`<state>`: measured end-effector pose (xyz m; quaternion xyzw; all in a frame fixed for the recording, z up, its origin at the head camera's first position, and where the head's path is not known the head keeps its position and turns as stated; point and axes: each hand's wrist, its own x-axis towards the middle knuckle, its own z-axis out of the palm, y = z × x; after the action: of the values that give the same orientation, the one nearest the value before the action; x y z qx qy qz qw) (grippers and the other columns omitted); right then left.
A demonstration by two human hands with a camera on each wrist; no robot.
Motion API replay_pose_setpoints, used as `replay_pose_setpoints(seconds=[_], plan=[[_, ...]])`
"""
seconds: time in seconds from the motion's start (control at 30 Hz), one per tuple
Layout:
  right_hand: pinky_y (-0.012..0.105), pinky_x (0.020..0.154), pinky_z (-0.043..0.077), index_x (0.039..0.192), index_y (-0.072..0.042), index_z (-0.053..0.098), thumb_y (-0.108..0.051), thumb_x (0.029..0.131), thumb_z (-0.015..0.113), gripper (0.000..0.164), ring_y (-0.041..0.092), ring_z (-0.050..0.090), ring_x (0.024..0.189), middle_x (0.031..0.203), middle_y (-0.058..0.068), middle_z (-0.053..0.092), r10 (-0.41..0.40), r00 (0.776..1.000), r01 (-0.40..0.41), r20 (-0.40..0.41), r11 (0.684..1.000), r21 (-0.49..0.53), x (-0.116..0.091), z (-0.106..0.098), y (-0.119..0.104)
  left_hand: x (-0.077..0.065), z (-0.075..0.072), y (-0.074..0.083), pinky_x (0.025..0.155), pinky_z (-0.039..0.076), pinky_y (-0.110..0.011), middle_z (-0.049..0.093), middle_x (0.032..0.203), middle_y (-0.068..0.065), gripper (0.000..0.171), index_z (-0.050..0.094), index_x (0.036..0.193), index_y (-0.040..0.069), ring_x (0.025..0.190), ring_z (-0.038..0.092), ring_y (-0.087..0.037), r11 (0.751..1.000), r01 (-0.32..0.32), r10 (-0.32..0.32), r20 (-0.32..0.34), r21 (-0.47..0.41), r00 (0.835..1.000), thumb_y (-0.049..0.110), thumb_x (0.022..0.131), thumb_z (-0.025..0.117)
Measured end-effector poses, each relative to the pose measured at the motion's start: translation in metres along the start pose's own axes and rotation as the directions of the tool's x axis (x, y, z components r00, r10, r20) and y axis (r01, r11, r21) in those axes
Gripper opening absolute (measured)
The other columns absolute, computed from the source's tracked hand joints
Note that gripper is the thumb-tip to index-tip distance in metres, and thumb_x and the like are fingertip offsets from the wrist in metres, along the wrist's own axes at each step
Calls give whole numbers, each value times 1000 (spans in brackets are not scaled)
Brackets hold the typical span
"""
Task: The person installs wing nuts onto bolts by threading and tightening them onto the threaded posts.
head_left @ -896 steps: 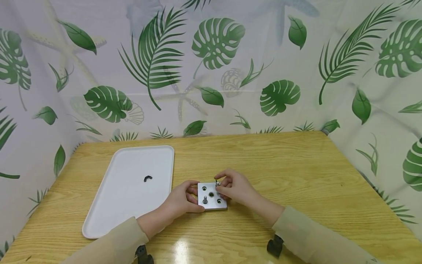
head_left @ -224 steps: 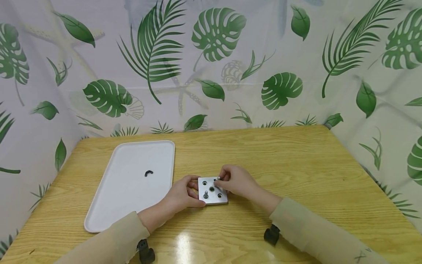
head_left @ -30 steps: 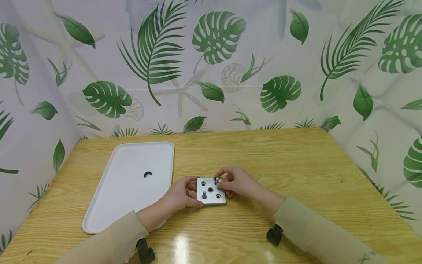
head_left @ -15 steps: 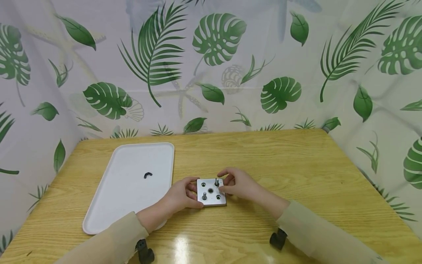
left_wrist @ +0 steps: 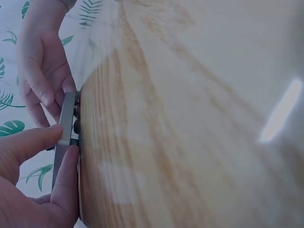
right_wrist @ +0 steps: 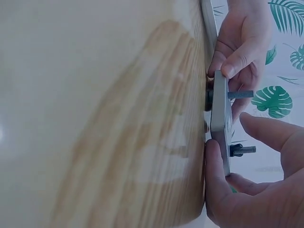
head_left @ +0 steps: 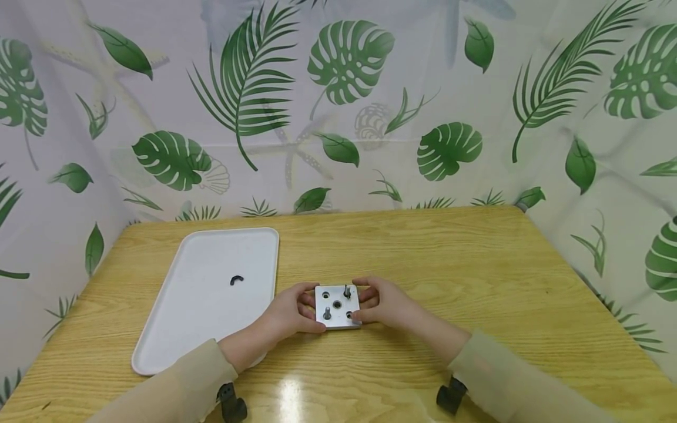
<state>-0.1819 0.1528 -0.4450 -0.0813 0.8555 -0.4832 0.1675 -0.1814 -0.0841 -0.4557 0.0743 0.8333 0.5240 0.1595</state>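
Note:
A square silver metal plate [head_left: 331,322] with several holes lies low over the table between both hands. Two bolts rise from it: one at front left [head_left: 327,314], one at back right [head_left: 347,291]. A small dark piece [right_wrist: 236,150] sits at the base of the back-right bolt; its exact kind is unclear. My left hand [head_left: 290,311] grips the plate's left edge. Around the right edge curl the fingers of my right hand [head_left: 388,305], with one digit raised off the plate in the right wrist view. Dark feet or bolt heads [left_wrist: 76,126] show under the plate.
To the left stands a white tray [head_left: 211,247] with a small curved black piece [head_left: 237,280] on it. The wooden table [head_left: 449,264] meets a leaf-patterned cloth [head_left: 291,141] at its back and sides.
My right hand was pinching at the back-right bolt and has let go, shifting to the plate's right edge. That bolt now stands uncovered. My left hand has kept its grip.

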Motion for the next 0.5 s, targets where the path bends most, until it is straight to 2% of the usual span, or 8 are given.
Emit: replay_pose_setpoints(seconds=[0.27,0.5], plan=[[36,95,60,156,4,45,5,78,90,90,23,71,109,127,22,66,-2,1000,2,10,1000,9,-2,3,1,0,-1,1,69,54,-22,69,111,-13,89,50,153,-4,81,67,-12,1000,-14,14,4,13,1000,-8,75,90],[36,94,61,155,2,48,7,75,90,91,21,70,106,125,19,66,9,1000,-9,-10,1000,-7,-1,5,2,0,0,1,69,54,-21,68,109,-12,90,49,154,-5,80,66,-12,1000,-11,11,4,17,1000,-8,74,91]])
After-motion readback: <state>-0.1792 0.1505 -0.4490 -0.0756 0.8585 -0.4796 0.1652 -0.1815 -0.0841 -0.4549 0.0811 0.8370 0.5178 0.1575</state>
